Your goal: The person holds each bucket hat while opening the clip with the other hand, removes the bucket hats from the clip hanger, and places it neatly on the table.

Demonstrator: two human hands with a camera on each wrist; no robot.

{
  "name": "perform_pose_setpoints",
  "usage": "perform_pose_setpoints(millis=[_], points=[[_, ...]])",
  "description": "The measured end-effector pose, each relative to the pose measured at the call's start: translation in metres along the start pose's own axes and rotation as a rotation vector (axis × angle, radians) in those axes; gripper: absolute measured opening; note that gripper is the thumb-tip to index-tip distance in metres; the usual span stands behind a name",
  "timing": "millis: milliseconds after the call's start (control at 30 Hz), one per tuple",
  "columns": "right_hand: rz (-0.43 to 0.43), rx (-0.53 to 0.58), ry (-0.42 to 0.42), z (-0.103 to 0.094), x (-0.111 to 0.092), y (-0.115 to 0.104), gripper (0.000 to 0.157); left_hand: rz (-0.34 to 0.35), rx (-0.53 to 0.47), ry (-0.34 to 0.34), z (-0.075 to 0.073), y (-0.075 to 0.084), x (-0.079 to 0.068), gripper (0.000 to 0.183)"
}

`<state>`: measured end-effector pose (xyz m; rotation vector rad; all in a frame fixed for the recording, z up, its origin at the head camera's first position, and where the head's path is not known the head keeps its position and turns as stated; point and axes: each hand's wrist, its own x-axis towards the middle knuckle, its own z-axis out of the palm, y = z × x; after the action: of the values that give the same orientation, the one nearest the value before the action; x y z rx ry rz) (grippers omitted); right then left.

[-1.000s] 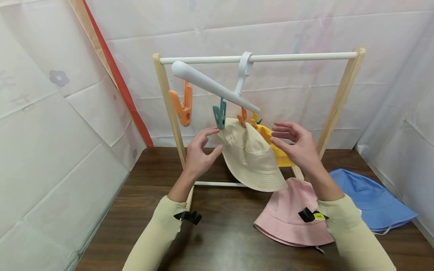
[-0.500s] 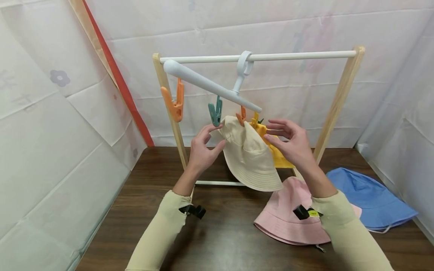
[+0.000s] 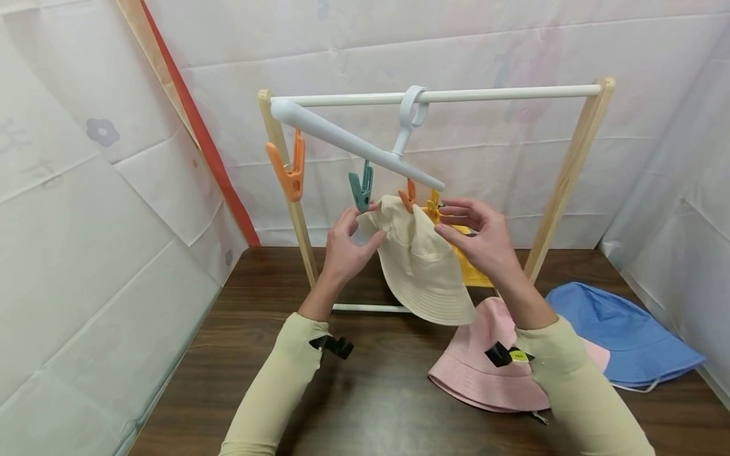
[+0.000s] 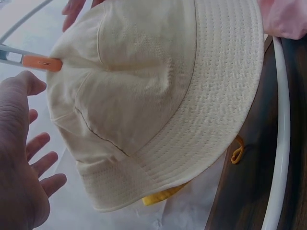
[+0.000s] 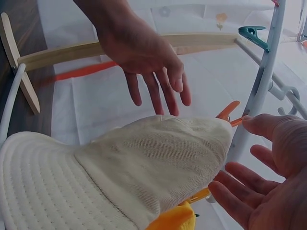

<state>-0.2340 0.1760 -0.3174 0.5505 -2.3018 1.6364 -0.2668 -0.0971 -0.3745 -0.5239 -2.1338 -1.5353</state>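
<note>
A cream bucket hat (image 3: pixel 424 278) hangs by its crown from an orange clothespin (image 3: pixel 408 195) on a white hanger (image 3: pixel 348 140). My left hand (image 3: pixel 349 247) is at the hat's left side; in the left wrist view its fingers are spread, with nothing in them. My right hand (image 3: pixel 485 237) is at the crown's other side, loosely bent and holding nothing. In the right wrist view its thumb reaches toward the orange clothespin and its other fingers lie near the crown. Behind the cream hat, partly hidden, a yellow hat (image 3: pixel 474 271) hangs below a yellow clothespin (image 3: pixel 433 206).
A green clothespin (image 3: pixel 360 190) and another orange clothespin (image 3: pixel 288 171) hang farther left on the hanger. The hanger hooks over the white bar (image 3: pixel 502 94) of a wooden-sided rack. A pink hat (image 3: pixel 485 377) and a blue hat (image 3: pixel 621 335) lie on the dark table at right.
My right hand has moved left, closer to the cream hat's crown. My left hand has shifted slightly right. The hanger's near end has swung left, carrying its clothespins along.
</note>
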Motion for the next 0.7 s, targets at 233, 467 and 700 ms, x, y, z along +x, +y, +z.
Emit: perform_pose_setpoints(millis=[233,467,700], points=[[-0.009,0.006,0.003,0.007,0.006,0.000,0.048,-0.009,0.009,-0.001,0.001,-0.003,0.005,0.053],[-0.013,0.007,0.013,0.012,0.011,0.001,0.048,-0.012,0.016,-0.012,0.001,-0.005,0.010,0.055],[-0.026,0.026,0.011,0.016,0.015,0.000,0.046,-0.001,0.029,-0.021,0.002,-0.002,0.016,0.057]])
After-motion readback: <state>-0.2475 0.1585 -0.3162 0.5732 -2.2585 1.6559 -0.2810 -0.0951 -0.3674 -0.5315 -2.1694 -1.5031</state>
